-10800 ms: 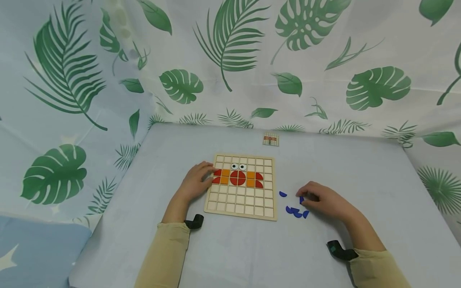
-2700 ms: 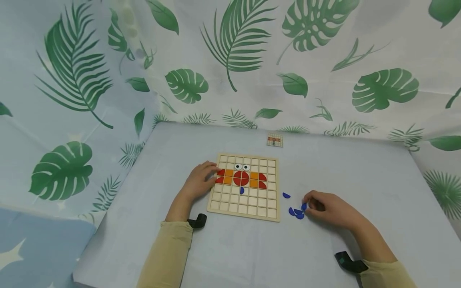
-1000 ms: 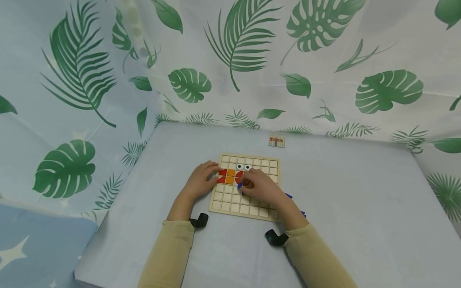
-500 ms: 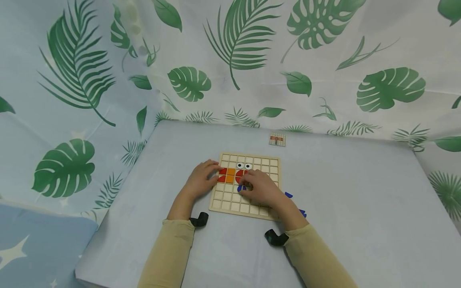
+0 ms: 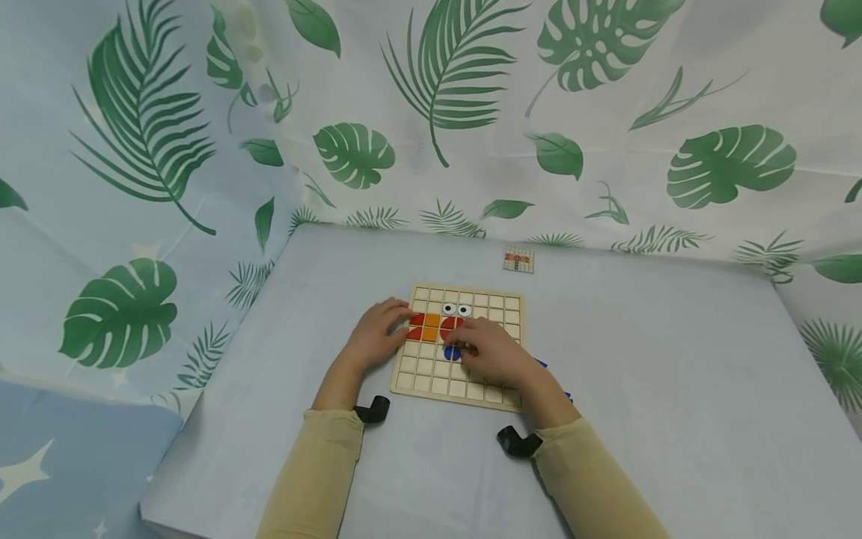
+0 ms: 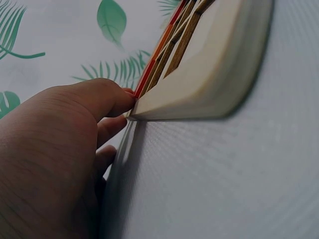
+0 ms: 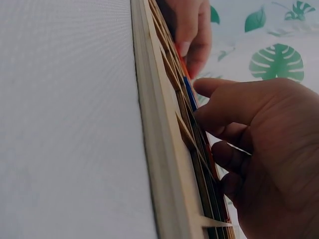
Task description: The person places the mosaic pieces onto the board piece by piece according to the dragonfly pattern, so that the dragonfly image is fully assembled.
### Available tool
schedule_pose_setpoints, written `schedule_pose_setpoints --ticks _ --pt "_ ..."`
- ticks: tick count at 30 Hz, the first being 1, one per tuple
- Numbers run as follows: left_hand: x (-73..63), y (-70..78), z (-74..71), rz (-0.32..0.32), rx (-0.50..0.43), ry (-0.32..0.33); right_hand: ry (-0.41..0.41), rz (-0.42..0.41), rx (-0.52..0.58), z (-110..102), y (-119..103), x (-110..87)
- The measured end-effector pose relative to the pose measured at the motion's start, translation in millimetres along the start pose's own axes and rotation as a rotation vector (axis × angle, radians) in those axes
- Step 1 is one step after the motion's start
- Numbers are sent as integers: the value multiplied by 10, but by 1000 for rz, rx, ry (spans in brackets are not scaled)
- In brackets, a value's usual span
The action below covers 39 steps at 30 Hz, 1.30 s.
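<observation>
A wooden grid board (image 5: 423, 382) lies on the table with two eye pieces (image 5: 456, 309), red quarter-round pieces (image 5: 416, 326) and orange squares (image 5: 431, 328) set in its cells. Below the central red shape, two blue half-circles (image 5: 452, 352) together form a disc. My right hand (image 5: 494, 355) is over the board, its fingertips right at the blue disc; in the right wrist view, a blue piece (image 7: 190, 92) sits in the grid beside thumb and index finger. My left hand (image 5: 372, 337) touches the board's left edge with relaxed fingers, the thumb (image 6: 117, 99) against the rim.
Loose blue pieces (image 5: 542, 363) lie right of the board, partly hidden by the right forearm. A small pattern card (image 5: 518, 260) lies behind the board. Leaf-printed cloth (image 5: 471, 172) hangs at the back and left of the table (image 5: 673, 359).
My right hand picked up blue half-circles from the right and brought them to the board. The second one now lies flat beside the first, and the fingers have loosened. My left hand stayed.
</observation>
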<state>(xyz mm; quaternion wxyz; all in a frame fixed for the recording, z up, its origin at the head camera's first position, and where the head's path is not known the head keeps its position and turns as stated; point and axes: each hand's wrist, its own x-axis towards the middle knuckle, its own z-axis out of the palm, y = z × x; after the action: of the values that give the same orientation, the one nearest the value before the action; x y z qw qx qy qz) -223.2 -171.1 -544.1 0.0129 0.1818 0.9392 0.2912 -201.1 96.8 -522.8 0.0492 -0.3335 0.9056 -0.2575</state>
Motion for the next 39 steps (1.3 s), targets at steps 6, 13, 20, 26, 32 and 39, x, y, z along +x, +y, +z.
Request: schedule_pose_setpoints --ticks 6,13,20,26,32,39 --pt "14 -10 3 -1 10 -2 3 -24 -30 4 -2 5" --pt "7 -20 5 0 6 0 -7 -14 -22 -6 -8 13" --pt "6 -14 2 -7 1 0 -25 6 8 -24 2 13" --pt "0 -11 -11 -10 -2 -3 -44 33 80 -92 -26 -1" --pt "-6 -5 -20 -10 -7 -8 -10 2 88 -125 -15 -8" --pt "-3 -9 -3 7 -5 -9 42 30 151 -303 9 -89"
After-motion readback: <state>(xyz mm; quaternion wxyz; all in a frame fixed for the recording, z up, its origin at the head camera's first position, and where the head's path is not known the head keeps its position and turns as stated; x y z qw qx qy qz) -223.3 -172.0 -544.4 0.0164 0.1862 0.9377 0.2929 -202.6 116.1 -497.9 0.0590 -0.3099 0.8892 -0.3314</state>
